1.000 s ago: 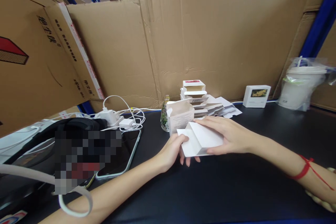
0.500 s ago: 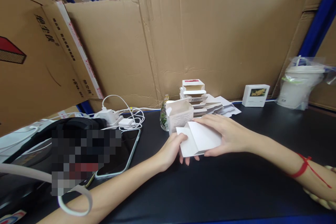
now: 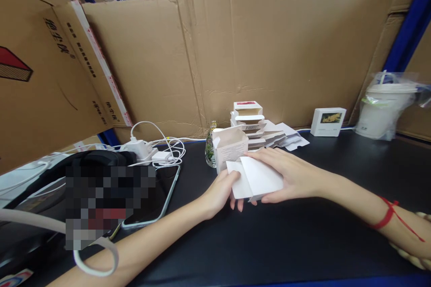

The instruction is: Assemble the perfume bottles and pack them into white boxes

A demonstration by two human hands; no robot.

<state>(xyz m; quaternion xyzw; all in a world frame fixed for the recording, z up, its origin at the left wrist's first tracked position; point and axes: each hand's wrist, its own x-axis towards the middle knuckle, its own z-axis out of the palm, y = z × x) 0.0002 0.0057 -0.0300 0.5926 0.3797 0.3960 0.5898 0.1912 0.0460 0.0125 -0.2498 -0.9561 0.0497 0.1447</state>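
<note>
From afar, I hold a small white cardboard box point(image 3: 264, 177) above the smooth black bench point(image 3: 269, 242), my left hand point(image 3: 218, 190) pinching its flat white flap point(image 3: 240, 184) on the left, my right hand point(image 3: 299, 172) gripping its body opposite, long axis partly hidden.

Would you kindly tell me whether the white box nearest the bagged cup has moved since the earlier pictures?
No: judged against the cardboard wall behind it, the white box keeps its place, left of the bagged cup.
</note>
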